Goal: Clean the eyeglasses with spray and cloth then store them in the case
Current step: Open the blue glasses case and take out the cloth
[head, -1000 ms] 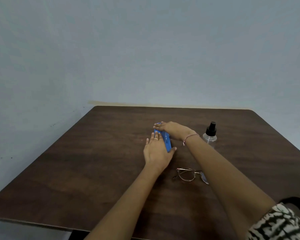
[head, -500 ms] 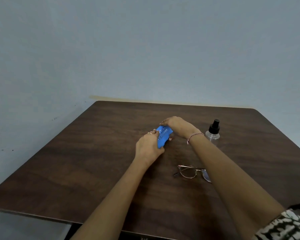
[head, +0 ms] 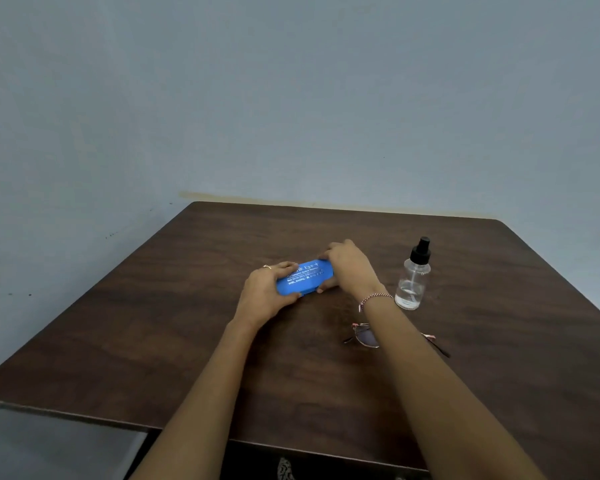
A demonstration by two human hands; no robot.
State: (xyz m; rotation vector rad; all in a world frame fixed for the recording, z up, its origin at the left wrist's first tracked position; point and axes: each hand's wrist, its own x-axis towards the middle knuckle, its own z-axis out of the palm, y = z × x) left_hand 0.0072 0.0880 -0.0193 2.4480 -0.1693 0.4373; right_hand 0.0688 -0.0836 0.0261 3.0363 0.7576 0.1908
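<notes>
Since a second ago the blue case (head: 303, 278) has been turned from end-on to lie crosswise, printed lid facing up, and both hands have shifted to its ends. Left hand (head: 269, 291) wraps the case's left end, fingers curled over the top edge and thumb along the front; right hand (head: 349, 266) covers the right end, fingers closed round it. Whether the case rests on the desk (head: 153, 323) or is raised just off it I cannot tell.

Judging by the task, the step in hand is opening the case, perhaps to get at a cloth. To do it well, one hand should pin the base down while the other thumb finds the front seam and lifts the lid steadily, so the case does not spring or skid toward the spray bottle (head: 413, 277), which stands upright to the right of the case, well apart from it. Eyeglasses (head: 366, 337) lie on the desk nearer the person than the case, and should stay clear of the elbows.

No cloth is visible. The right forearm crosses the eyeglasses, hiding the middle of the frame. The case's seam, hinge and right end are covered by the hands, and its small print is too blurred to read.
</notes>
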